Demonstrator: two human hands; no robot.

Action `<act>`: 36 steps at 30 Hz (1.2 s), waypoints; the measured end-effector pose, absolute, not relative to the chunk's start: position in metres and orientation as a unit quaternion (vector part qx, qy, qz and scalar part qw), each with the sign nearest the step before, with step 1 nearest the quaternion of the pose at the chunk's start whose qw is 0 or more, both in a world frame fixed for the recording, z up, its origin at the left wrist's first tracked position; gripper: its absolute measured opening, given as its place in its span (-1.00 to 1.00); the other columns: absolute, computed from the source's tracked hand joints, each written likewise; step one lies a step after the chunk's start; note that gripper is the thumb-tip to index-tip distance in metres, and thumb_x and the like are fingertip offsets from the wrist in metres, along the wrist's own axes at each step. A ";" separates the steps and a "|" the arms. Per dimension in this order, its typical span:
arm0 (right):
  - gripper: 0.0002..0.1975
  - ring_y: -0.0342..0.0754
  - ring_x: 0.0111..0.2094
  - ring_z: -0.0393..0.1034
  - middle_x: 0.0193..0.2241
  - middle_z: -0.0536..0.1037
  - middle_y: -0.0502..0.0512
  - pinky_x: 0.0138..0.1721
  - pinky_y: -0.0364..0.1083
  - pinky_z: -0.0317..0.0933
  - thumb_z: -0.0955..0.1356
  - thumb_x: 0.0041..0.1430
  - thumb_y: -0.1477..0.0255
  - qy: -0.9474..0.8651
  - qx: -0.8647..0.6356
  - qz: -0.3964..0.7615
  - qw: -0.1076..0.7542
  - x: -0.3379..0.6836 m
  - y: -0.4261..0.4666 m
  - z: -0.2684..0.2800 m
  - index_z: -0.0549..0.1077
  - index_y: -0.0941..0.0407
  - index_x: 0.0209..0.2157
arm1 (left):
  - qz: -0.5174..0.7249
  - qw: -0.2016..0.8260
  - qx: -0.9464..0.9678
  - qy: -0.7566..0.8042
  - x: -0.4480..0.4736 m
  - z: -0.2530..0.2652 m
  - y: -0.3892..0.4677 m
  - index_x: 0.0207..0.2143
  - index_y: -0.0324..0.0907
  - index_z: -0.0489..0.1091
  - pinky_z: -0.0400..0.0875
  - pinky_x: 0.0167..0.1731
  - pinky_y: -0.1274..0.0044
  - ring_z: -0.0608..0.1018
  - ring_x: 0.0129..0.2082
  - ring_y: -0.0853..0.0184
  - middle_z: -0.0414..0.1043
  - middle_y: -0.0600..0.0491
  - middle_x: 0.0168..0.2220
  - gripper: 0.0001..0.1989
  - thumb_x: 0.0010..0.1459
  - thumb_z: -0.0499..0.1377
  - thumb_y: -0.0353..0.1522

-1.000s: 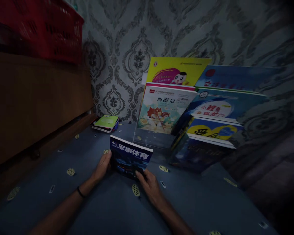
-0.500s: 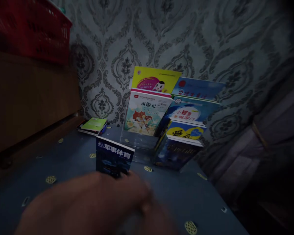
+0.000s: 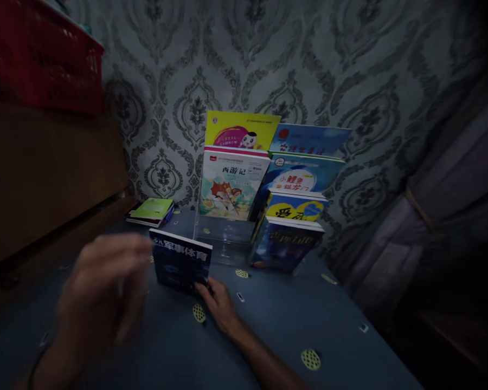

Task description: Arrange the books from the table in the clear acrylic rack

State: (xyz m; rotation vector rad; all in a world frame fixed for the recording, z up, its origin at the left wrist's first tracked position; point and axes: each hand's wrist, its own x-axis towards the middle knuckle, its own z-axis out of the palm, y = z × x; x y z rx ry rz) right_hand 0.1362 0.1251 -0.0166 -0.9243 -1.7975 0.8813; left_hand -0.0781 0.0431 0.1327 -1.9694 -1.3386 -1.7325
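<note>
A dark blue book stands upright on the table, its cover with white Chinese lettering towards me. My right hand grips its lower right corner, thumb on the front cover. Blurred by motion, my left hand hovers at the book's left side, fingers bent and thumb apart, with nothing visible in it. Behind, a clear stepped book stand bears several books. Among them are a white-topped book with a red fan picture, a yellow book, a blue fish-story book and a dark blue book in front.
A small pile of books with a green one on top lies at the back left. On the left, a red basket sits on a brown wooden cabinet. Patterned wallpaper rises behind the table; a tied curtain hangs at the right.
My hands, close together and hiding the book's lower part before, are now apart. The left has moved up beside the book's left edge; the right shows at the lower right corner. The view has shifted slightly.
</note>
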 end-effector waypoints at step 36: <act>-0.58 -0.12 -0.54 0.28 -0.54 0.44 -0.03 -0.50 -0.17 0.23 0.36 0.18 0.01 -0.640 -0.388 0.375 0.548 0.166 0.118 0.023 0.51 0.10 -0.39 | -0.553 -0.296 -0.606 -0.489 -0.051 0.073 0.112 -0.51 -0.12 0.26 0.38 -0.32 0.50 0.37 -0.42 0.28 0.28 0.10 -0.51 -0.47 0.29 -0.02 0.09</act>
